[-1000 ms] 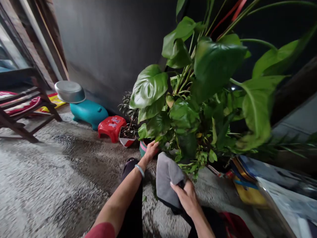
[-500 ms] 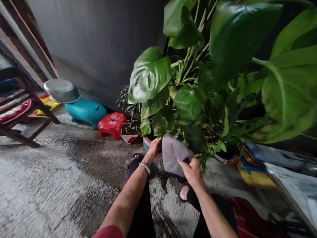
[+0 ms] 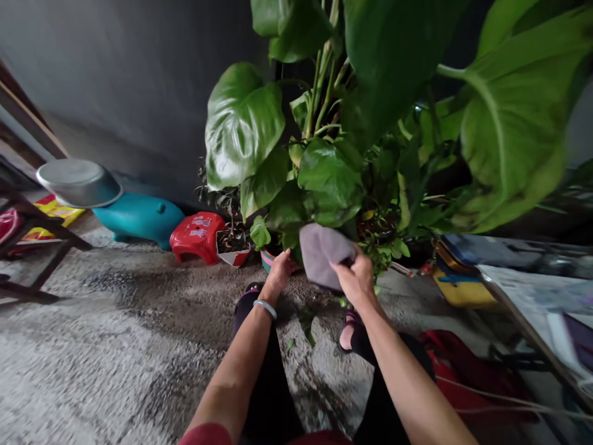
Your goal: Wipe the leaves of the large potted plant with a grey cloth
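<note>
A folded grey cloth [image 3: 324, 254] hangs in front of the lower leaves, pinched at its right edge by my right hand [image 3: 357, 275]. My left hand [image 3: 279, 272], with a pale bangle at the wrist, is at a green pot with a pink band [image 3: 266, 261]. Its fingers are curled and partly hidden; whether they grip the rim or a leaf I cannot make out. Above both hands spreads a large plant [image 3: 331, 176] with broad glossy green leaves. A small leaf [image 3: 260, 232] pokes out just above the left hand.
Left of the pot stand a small potted shrub [image 3: 234, 254], a red stool [image 3: 197, 238] and a turquoise animal-shaped seat [image 3: 139, 219] bearing a metal basin [image 3: 78, 182]. A wooden chair [image 3: 39, 247] is far left. Newspapers [image 3: 523, 293] lie on the right. Fallen leaves [image 3: 306, 324] dot the floor.
The view has turned a little to the right. My right hand still grips the cloth, now slightly higher in view. The left hand stays by the pot.
</note>
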